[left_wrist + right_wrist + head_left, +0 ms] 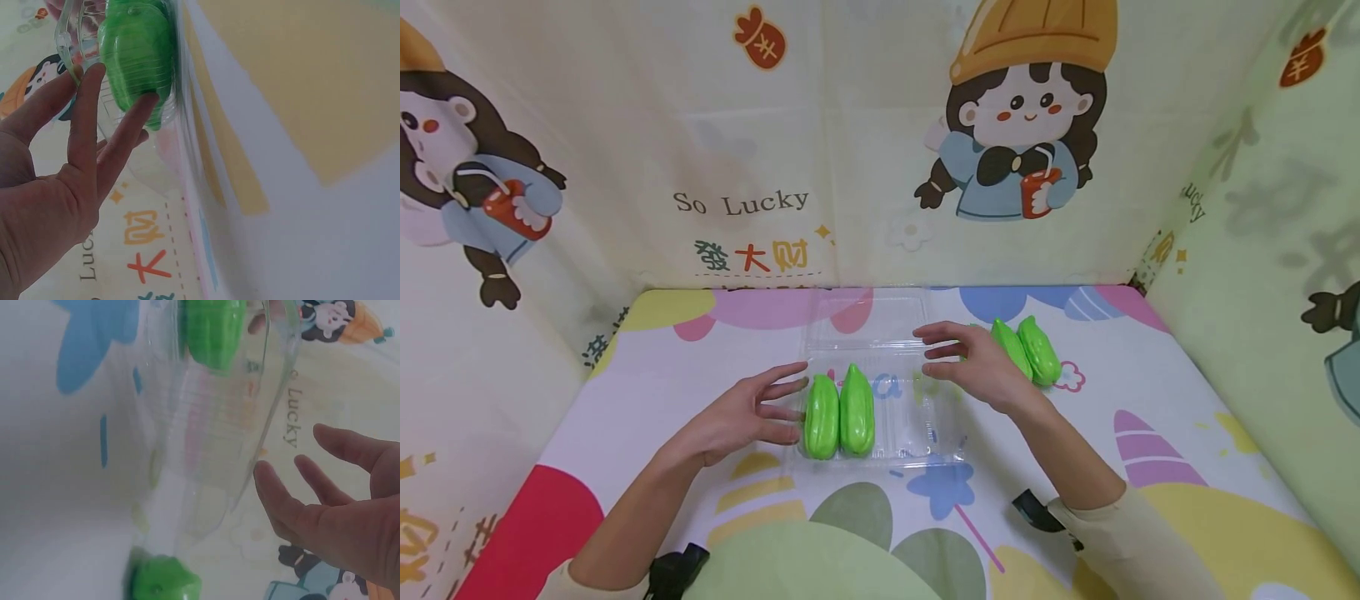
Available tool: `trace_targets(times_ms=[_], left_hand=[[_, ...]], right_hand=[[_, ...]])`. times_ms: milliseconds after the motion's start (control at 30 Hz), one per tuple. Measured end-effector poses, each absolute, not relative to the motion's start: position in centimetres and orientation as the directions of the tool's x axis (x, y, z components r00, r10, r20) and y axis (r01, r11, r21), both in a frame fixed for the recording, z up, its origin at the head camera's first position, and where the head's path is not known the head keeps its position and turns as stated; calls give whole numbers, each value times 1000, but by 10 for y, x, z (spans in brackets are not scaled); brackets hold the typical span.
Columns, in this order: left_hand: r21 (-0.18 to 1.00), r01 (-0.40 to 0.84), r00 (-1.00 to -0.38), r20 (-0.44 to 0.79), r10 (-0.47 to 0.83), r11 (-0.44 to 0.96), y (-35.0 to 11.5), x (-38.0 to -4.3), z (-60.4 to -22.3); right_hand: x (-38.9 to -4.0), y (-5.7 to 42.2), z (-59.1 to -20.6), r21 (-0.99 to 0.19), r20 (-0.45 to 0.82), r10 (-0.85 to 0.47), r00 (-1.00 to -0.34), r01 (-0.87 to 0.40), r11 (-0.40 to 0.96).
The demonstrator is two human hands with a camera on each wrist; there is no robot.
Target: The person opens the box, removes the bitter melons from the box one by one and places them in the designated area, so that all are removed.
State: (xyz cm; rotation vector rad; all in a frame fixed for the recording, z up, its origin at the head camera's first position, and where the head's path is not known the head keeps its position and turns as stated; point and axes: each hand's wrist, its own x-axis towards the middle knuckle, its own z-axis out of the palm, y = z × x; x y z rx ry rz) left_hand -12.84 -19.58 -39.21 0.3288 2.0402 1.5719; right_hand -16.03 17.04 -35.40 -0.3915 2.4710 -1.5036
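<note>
Two glossy green toy gourds [857,412], ribbed and pointed at the far end, lie side by side in the left part of a clear plastic clamshell box [902,429]. The box's lid [868,321] is folded back, away from me. At the box's left wall is my left hand [745,417], fingers spread and fairly straight; in the left wrist view, fingertips [150,100] appear to touch the plastic. My right hand [981,362], fingers apart and empty, is by the box's right rear corner. In the right wrist view, a fingertip [262,472] is at or very near the rim.
More green gourds [1040,350] lie on the table to the right of the box, partly hidden behind my right hand. A patterned cloth [662,417] covers the table. Printed curtains [865,167] stand behind it and on both sides.
</note>
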Motion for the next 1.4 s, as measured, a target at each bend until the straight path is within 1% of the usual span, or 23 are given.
trace_targets(times_ms=[200, 467, 700, 900, 1000, 1400], left_hand=[[951, -132, -824, -262, 503, 279, -196, -129, -392], [949, -143, -824, -272, 497, 283, -195, -128, -391], [945, -149, -826, -281, 489, 292, -195, -128, -391], [944, -148, -828, -281, 486, 294, -195, -129, -392], [945, -146, -827, -279, 489, 292, -195, -128, -392], [948, -146, -824, -275, 495, 284, -196, -128, -392]], right_hand=[[-159, 157, -357, -912, -97, -405, -909, -82, 403], [-155, 143, -364, -909, -141, -450, -882, -65, 412], [-154, 134, -366, -900, -215, -515, -830, -37, 435], [-156, 127, -373, -898, -242, -564, -790, -38, 438], [-155, 124, -374, -898, -256, -571, -780, -27, 439], [-153, 112, -378, -869, -279, -589, -758, -61, 490]])
